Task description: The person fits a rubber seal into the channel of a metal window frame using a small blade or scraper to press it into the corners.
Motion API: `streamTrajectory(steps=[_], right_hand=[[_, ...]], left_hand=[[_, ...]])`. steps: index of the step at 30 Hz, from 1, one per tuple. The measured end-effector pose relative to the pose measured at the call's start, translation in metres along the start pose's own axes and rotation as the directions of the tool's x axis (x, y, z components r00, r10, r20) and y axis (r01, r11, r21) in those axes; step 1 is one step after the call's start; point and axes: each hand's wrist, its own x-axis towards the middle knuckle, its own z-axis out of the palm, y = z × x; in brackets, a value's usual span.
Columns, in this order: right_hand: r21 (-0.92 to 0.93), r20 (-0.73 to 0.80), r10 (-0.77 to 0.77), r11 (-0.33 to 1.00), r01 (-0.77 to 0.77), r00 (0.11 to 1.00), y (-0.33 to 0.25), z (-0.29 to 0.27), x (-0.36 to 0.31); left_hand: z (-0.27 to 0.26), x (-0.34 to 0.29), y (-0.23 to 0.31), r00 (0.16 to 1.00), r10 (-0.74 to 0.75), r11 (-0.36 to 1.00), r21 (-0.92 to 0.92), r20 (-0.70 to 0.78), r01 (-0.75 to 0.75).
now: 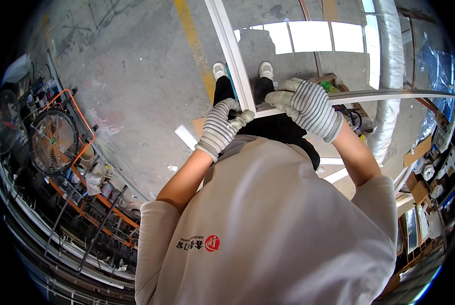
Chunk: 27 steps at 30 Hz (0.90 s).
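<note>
A large pale window frame (231, 53) stands in front of my legs, its near corner between my two hands. Bright reflections lie across its glass pane (298, 61). My left hand (221, 127), in a grey-and-white striped knit glove, is closed at the corner, thumb and fingers about the end of the long side bar. My right hand (309, 108), gloved alike, is closed over the near rail (375, 95) a little right of the corner, fingers bent over its edge. Its fingertips on the far side of the rail are partly hidden.
A round black fan (53, 141) stands at the left beside a rack (103, 203) of long bars. A long plastic-wrapped bundle (391, 56) runs along the right. Cartons (419, 151) and blue plastic film (436, 66) lie beyond it. A white block (186, 137) is near my left wrist.
</note>
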Motion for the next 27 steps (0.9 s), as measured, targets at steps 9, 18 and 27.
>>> streamTrajectory(steps=[9, 18, 27], right_hand=[[-0.149, 0.146, 0.118, 0.984, -0.096, 0.982, -0.007, -0.002, 0.008], [0.143, -0.099, 0.275, 0.955, -0.260, 0.956, 0.007, -0.034, -0.016], [-0.248, -0.057, 0.216, 0.943, -0.224, 0.975, 0.007, -0.027, -0.025]], left_hand=[[-0.002, -0.007, 0.020, 0.996, -0.089, 0.994, 0.066, 0.003, 0.089], [0.002, -0.022, 0.048, 0.568, 0.820, 0.283, 0.813, 0.071, -0.509], [0.029, -0.014, 0.047, 0.707, 0.686, 0.401, 0.720, 0.174, -0.566]])
